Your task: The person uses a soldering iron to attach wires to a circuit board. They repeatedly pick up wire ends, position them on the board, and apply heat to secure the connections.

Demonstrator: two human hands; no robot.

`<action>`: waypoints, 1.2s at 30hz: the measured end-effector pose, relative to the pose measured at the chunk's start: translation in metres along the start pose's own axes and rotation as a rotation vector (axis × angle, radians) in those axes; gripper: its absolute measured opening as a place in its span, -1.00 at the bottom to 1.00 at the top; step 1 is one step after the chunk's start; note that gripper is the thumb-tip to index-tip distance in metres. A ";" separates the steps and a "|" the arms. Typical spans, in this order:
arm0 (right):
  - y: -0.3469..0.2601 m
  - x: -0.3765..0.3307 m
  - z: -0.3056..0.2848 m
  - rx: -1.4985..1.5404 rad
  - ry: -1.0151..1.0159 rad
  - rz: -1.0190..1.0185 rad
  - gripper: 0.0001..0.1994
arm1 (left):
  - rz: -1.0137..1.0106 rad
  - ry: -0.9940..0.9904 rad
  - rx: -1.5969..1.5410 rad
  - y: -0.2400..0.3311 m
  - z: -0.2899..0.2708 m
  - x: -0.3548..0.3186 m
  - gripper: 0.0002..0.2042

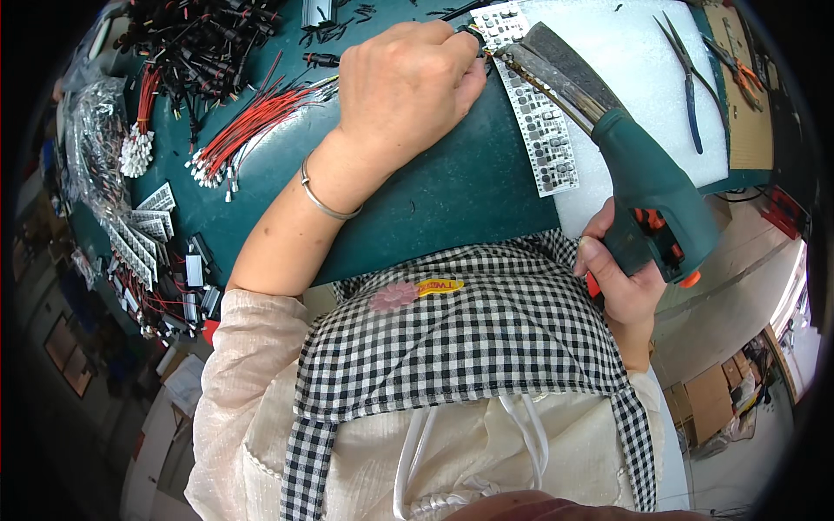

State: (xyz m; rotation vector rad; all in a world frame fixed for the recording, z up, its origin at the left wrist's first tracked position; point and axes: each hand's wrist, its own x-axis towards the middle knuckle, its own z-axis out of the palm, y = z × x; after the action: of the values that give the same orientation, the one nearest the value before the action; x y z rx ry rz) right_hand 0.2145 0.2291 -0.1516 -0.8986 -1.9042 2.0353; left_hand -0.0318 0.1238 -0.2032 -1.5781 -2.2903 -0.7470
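Note:
My left hand (408, 82) is closed in a pinch at the end of a white circuit board strip (547, 148). Thin coloured wire ends of a black cable (473, 33) show just past its fingertips, which hide most of the cable. Wrapped round the handle of a green soldering gun (656, 182) is my right hand (621, 282). The gun's metal tip points at the board's edge beside my left fingers. Whether the tip touches the wires I cannot tell. The board carries rows of small components and lies partly on a white foam sheet (643, 52).
Red and white wires with white plugs (252, 130) lie left of my wrist, below a heap of black cables (191, 52). Bagged parts (95, 139) and small white boards (143, 234) sit further left. Tweezers (686, 78) and orange-handled pliers (743, 78) are on the right.

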 end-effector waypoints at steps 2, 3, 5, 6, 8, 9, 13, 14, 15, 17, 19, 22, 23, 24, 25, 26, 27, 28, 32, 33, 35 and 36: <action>-0.001 -0.002 -0.004 0.031 0.019 0.003 -0.55 | 0.006 0.006 0.008 0.000 0.000 0.000 -0.84; -0.002 -0.002 -0.005 0.046 0.027 0.005 -0.53 | 0.009 0.016 0.007 0.000 0.001 0.000 -0.84; -0.010 0.001 -0.005 0.204 0.109 -0.023 -0.46 | 0.015 0.035 0.006 -0.001 0.003 0.000 -0.84; -0.010 0.004 -0.007 0.204 0.112 -0.052 -0.42 | 0.015 0.032 0.006 -0.001 0.002 0.000 -0.84; -0.011 0.008 -0.012 0.216 0.101 -0.103 -0.38 | 0.015 0.025 0.004 0.000 0.001 0.001 -0.84; -0.011 0.008 -0.012 0.218 0.103 -0.111 -0.37 | 0.017 0.022 0.011 0.000 0.000 0.001 -0.84; -0.010 0.007 -0.013 0.219 0.104 -0.132 -0.33 | 0.034 0.029 0.025 0.000 0.000 0.001 -0.83; -0.009 0.007 -0.013 0.219 0.103 -0.136 -0.33 | 0.041 0.035 0.025 0.000 0.000 0.001 -0.83; -0.008 0.007 -0.013 0.223 0.103 -0.143 -0.33 | 0.047 0.038 0.029 0.000 0.001 0.001 -0.83; -0.007 0.007 -0.012 0.232 0.102 -0.157 -0.33 | 0.059 0.043 0.036 -0.001 0.001 0.001 -0.84; -0.008 0.007 -0.012 0.241 0.105 -0.171 -0.33 | 0.055 0.008 0.064 0.000 0.000 0.001 -0.84; -0.005 0.005 -0.018 0.227 0.078 -0.150 -0.33 | 0.043 0.031 0.015 -0.002 0.004 -0.002 -0.86; -0.005 0.005 -0.019 0.223 0.070 -0.146 -0.33 | 0.038 0.051 -0.016 -0.004 0.006 -0.003 -0.86; -0.005 0.005 -0.020 0.222 0.064 -0.148 -0.33 | 0.030 0.058 -0.037 -0.005 0.006 -0.003 -0.88; -0.005 0.004 -0.020 0.223 0.063 -0.150 -0.33 | 0.023 0.065 -0.057 -0.006 0.006 -0.004 -0.89; -0.005 0.004 -0.020 0.224 0.063 -0.154 -0.33 | 0.014 0.073 -0.078 -0.008 0.006 -0.004 -0.90; -0.003 0.003 -0.019 0.230 0.066 -0.158 -0.33 | 0.022 0.097 -0.126 -0.009 0.005 -0.003 -0.92; -0.003 0.003 -0.019 0.234 0.065 -0.158 -0.33 | 0.029 0.122 -0.175 -0.010 0.005 -0.001 -0.93; -0.001 0.001 -0.021 0.236 0.054 -0.146 -0.33 | 0.084 0.116 -0.186 -0.015 0.003 0.003 -0.93; 0.000 0.001 -0.021 0.235 0.051 -0.142 -0.33 | 0.088 0.110 -0.207 -0.016 0.004 0.004 -0.94; -0.001 0.001 -0.020 0.240 0.054 -0.162 -0.33 | 0.098 0.099 -0.250 -0.015 0.004 0.007 -0.91; -0.001 0.002 -0.018 0.246 0.061 -0.186 -0.33 | 0.095 0.105 -0.277 -0.014 0.002 0.009 -0.92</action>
State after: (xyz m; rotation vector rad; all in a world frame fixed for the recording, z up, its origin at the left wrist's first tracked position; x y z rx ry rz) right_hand 0.2223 0.2455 -0.1507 -0.6871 -1.5957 2.0473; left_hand -0.0477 0.1283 -0.2046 -1.7034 -2.0925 -1.1338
